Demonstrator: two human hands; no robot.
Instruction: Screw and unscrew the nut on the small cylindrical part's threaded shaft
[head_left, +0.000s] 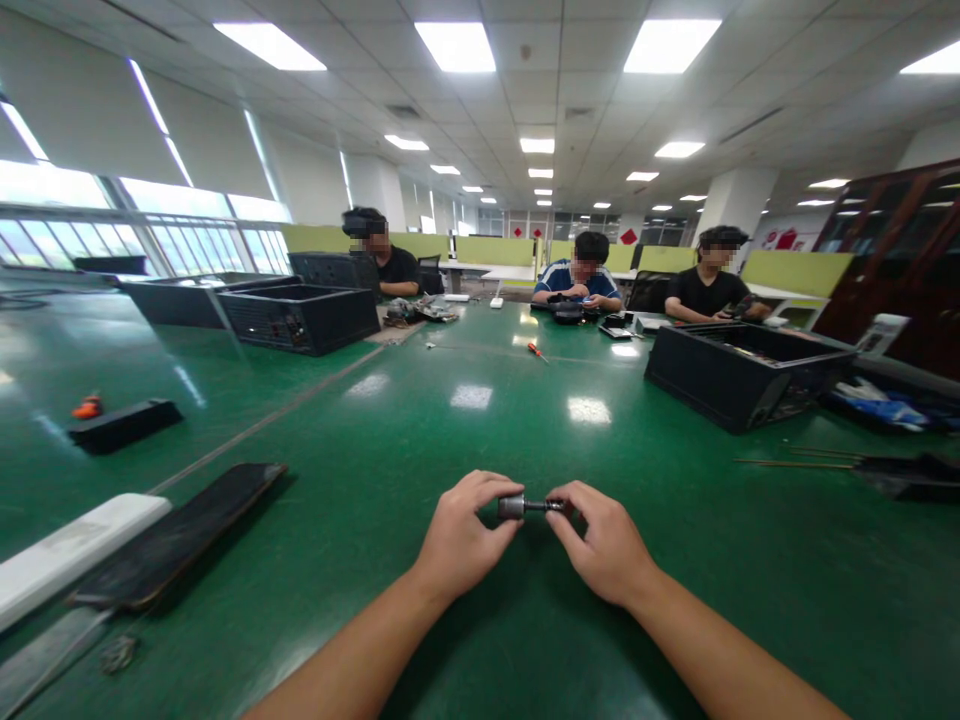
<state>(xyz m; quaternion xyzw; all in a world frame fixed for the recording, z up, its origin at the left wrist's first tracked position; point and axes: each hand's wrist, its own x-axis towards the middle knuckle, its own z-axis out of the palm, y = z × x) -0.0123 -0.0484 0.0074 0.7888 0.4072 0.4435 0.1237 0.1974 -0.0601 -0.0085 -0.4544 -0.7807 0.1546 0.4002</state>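
In the head view a small dark metal part [512,507] is held level above the green table, between my two hands. It has a thick shiny cylinder at its left end and a thin shaft running right to a smaller end. My left hand [463,538] pinches the cylinder between thumb and fingers. The smaller end sits in a pinch of my right hand [606,540], partly covered by the fingertips. I cannot make out what kind of part it is.
Around the green table [420,430] stand black computer cases [300,318] and another case [739,375]. At left lie a white strip-shaped object [82,545] and a long black panel [187,530]. A red-handled screwdriver [535,350] lies beyond my hands. Several people sit across the table.
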